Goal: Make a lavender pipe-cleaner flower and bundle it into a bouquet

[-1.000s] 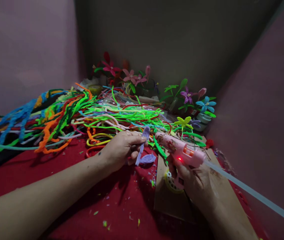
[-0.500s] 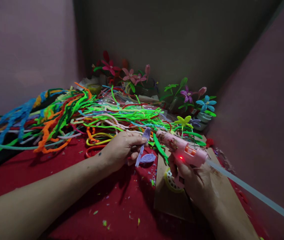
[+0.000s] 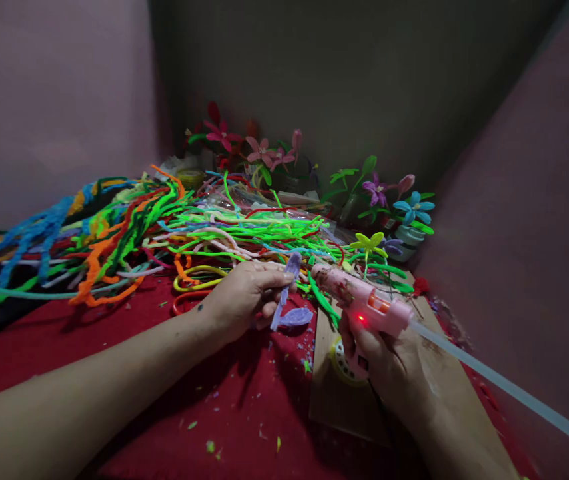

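Observation:
My left hand (image 3: pixel 244 297) pinches a lilac pipe-cleaner piece (image 3: pixel 288 297) bent into petal loops, just above the red cloth (image 3: pixel 174 393). My right hand (image 3: pixel 389 370) is wrapped round the grip of a pink hot glue gun (image 3: pixel 364 301). Its red light is on and a clear glue stick (image 3: pixel 504 390) pokes out behind. The gun's nozzle points left and sits a little to the right of the lilac piece, not touching it.
A big heap of coloured pipe cleaners (image 3: pixel 164 230) lies across the cloth behind my hands. Finished pipe-cleaner flowers (image 3: pixel 264 153) and small pots (image 3: pixel 407 237) stand at the back by the wall. A cardboard sheet (image 3: pixel 344 393) lies under my right hand.
The glue gun has shifted very slightly. Both hands stay about where they were.

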